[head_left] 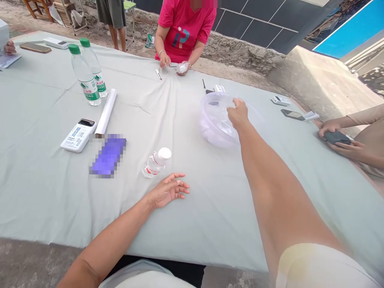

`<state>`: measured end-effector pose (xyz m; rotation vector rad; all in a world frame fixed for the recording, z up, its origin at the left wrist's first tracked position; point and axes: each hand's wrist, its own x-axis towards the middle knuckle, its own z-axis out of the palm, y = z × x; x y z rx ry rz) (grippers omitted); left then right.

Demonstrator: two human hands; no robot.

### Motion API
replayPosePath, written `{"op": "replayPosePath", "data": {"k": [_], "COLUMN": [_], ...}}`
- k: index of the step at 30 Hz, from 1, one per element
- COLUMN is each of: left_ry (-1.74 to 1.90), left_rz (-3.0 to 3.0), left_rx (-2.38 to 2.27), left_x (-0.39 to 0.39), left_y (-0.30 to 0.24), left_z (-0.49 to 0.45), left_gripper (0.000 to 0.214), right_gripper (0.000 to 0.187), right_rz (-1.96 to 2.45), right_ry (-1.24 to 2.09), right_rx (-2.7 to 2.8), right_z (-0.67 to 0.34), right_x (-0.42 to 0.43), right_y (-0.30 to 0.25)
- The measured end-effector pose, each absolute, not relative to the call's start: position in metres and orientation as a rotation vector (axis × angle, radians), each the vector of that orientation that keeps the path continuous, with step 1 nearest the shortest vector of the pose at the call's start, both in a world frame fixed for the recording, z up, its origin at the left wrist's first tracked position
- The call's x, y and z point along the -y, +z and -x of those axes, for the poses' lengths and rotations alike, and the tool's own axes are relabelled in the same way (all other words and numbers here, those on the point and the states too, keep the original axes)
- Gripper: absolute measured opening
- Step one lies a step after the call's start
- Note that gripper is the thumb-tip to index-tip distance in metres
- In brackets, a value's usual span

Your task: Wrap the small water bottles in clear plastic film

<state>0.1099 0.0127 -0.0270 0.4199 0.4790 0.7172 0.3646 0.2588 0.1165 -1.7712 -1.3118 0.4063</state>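
Observation:
My right hand [239, 114] reaches over a translucent plastic basin [207, 130] near the middle right of the table. Its fingers are bent together; whatever they may hold cannot be made out. Inside the basin are some clear and dark shapes, too blurred to name. Palm sideways and fingers apart, my left hand [169, 191] rests on the grey-green tablecloth [204, 232] and holds nothing. Just beyond it stands a small clear bottle [154, 164] with a white cap, close to the fingers but not gripped.
Two green-capped water bottles [87, 88], a white roll [106, 112], a white power bank [79, 135] and a pixelated purple object [108, 156] occupy the left. Across the table a person in pink [186, 32] handles a small item. At right, another person's hands [345, 140] hold a dark object.

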Motion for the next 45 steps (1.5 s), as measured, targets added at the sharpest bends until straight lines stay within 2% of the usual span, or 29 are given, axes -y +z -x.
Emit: {"op": "replayPosePath", "data": {"k": [3, 6, 9, 11, 13, 15, 19, 21, 25, 29, 31, 35, 39, 45], "left_ry": [0.723, 0.765, 0.797, 0.800, 0.827, 0.872, 0.914, 0.906, 0.929, 0.957, 0.978, 1.014, 1.028, 0.932], "left_rz": [-0.422, -0.423, -0.357, -0.313, -0.310, -0.338, -0.410, -0.466, -0.804, -1.388, -1.556, -1.470, -1.088, -0.714], "left_rx": [-0.478, -0.456, -0.376, -0.349, -0.371, -0.431, -0.561, -0.602, -0.779, -1.007, -1.045, -1.047, -0.932, -0.828], "left_x": [-0.012, -0.011, -0.009, -0.010, -0.011, -0.013, -0.017, -0.017, -0.012, -0.003, -0.001, -0.001, -0.004, -0.007], "left_y": [-0.027, -0.025, -0.023, -0.022, -0.022, -0.023, -0.022, -0.022, -0.020, -0.021, -0.021, -0.021, -0.015, -0.007], "left_z": [-0.110, -0.109, -0.107, -0.106, -0.106, -0.106, -0.106, -0.106, -0.109, -0.113, -0.113, -0.111, -0.111, -0.112], "left_gripper": [0.043, 0.064, 0.096, 0.103, 0.096, 0.080, 0.051, 0.043, 0.043, 0.043, 0.043, 0.045, 0.041, 0.043], "right_gripper": [0.041, 0.027, 0.028, 0.036, 0.043, 0.046, 0.050, 0.053, 0.059, 0.078, 0.071, 0.035, 0.033, 0.030], "right_rz": [1.341, 0.900, 0.871, 0.906, 0.940, 0.961, 0.922, 0.947, 1.041, 1.034, 1.022, 1.072, 1.072, 1.226], "right_ry": [0.403, 0.750, 1.041, 1.184, 1.263, 1.335, 1.516, 1.473, 1.382, 1.622, 1.721, 1.764, 1.758, 1.619], "right_rx": [1.179, 1.191, 1.195, 1.186, 1.193, 1.256, 1.385, 1.291, 1.066, 1.157, 1.229, 1.075, 0.817, 0.769], "right_z": [-0.352, -0.337, -0.330, -0.329, -0.326, -0.324, -0.325, -0.328, -0.322, -0.302, -0.293, -0.291, -0.307, -0.336], "right_x": [-0.207, -0.127, -0.061, -0.036, -0.023, -0.018, -0.015, -0.015, -0.015, -0.009, -0.006, -0.005, -0.007, -0.010], "right_y": [0.133, 0.125, 0.084, 0.048, 0.017, -0.003, -0.009, -0.006, -0.005, -0.007, -0.008, -0.004, 0.006, 0.012]}}
